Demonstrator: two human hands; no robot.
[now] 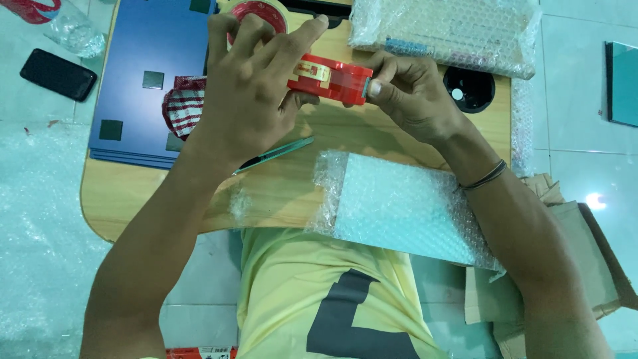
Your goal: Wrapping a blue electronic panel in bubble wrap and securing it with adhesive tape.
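Both of my hands hold a red tape dispenser (330, 77) above a small wooden table (279, 193). My left hand (249, 80) wraps over its left end with the fingers spread on top. My right hand (412, 93) pinches its right end near the cutter. Below the hands, a flat item wrapped in bubble wrap (399, 206) lies on the table's front edge. A thin green-edged glass pane (279, 153) rests just left of it.
A stack of dark blue panels (143, 46) sits at the table's left, a red checked cloth (185, 106) beside it. A tape roll (266, 10), a bubble-wrapped package (445, 30) and a black cup hole (468, 88) are at the back. A phone (58, 74) lies on the floor; cardboard (578, 266) at right.
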